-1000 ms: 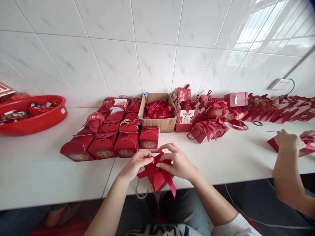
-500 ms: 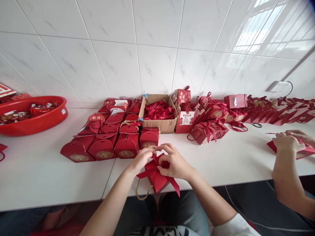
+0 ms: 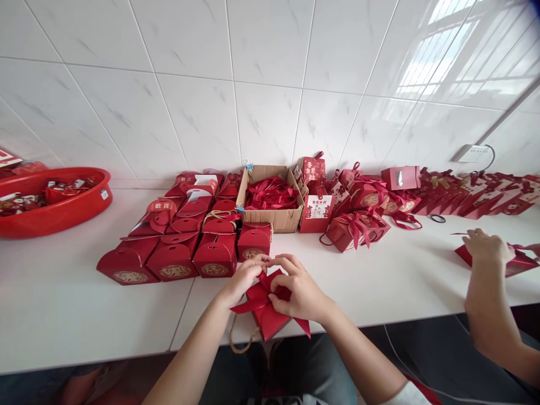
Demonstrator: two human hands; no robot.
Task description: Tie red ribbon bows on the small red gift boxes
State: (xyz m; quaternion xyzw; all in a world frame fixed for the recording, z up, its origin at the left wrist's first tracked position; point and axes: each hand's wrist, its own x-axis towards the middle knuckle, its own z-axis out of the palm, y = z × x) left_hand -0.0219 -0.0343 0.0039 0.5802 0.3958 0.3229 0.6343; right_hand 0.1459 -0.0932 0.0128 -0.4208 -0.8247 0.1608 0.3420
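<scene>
A red gift box [image 3: 270,323] lies at the table's front edge, with a rope handle [image 3: 241,350] hanging out on its left. Across its top runs a red ribbon [image 3: 248,305], its loose ends spread left and right. My left hand [image 3: 244,279] is closed on the ribbon at the box's far left side; its fingertips are partly hidden. My right hand [image 3: 298,289] pinches a loop of the same ribbon over the middle of the box, thumb and forefinger curled together. The fingers of both hands meet above the ribbon.
Rows of red gift boxes [image 3: 174,263] stand to the left. Behind my hands is a cardboard box [image 3: 270,219] of red ribbons. Finished-looking boxes [image 3: 342,232] with bows sit right of it. A red basin [image 3: 63,211] stands far left. At right, a co-worker's hand [image 3: 487,247] handles another box.
My hands stay on the ribbon with only slight finger movement. The view has shifted a little. The co-worker's hands at right have moved apart.
</scene>
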